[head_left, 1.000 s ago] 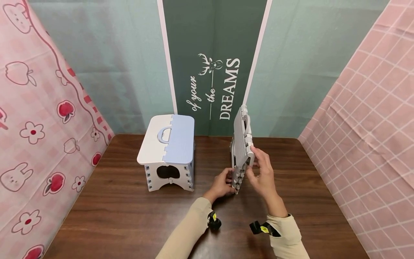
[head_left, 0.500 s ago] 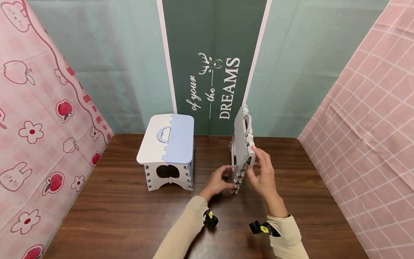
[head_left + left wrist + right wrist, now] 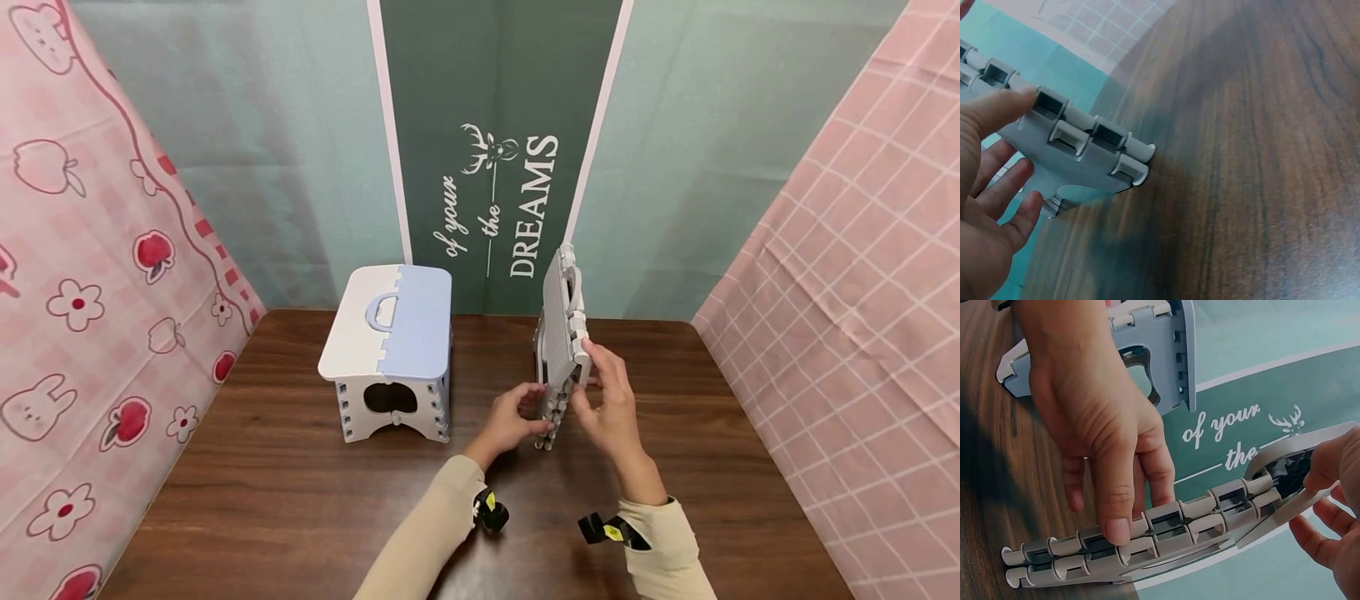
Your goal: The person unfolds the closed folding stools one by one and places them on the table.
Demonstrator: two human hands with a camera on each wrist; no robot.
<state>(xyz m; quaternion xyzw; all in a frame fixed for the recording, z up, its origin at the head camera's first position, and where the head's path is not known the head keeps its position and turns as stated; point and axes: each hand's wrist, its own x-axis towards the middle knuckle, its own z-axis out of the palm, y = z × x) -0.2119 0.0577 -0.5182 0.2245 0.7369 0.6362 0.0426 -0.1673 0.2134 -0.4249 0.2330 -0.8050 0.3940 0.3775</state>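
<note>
A grey folding stool (image 3: 561, 325), folded nearly flat, stands upright on the table in the head view, its carry handle near the top. My right hand (image 3: 613, 410) holds the near end of its seat, fingers along the outer edge and thumb lower down. On the lower left, my left hand (image 3: 510, 421) spans the hinged leg edge. In the left wrist view the left thumb lies on the hinge knuckles (image 3: 1066, 134) while the other fingers (image 3: 1007, 187) curve beside the leg panel. The right wrist view shows the right fingers (image 3: 1329, 519) around the seat end.
An unfolded white and blue folding stool (image 3: 386, 333) stands on the wooden table (image 3: 300, 500) to the left. Patterned pink cloth (image 3: 112, 292) hangs at the left, checked pink cloth (image 3: 847, 292) at the right. A green cloth (image 3: 495, 83) closes off the back.
My left hand has shifted slightly left and its thumb and fingers have spread wider apart at the stool's leg edge. My right hand and both stools stay in place.
</note>
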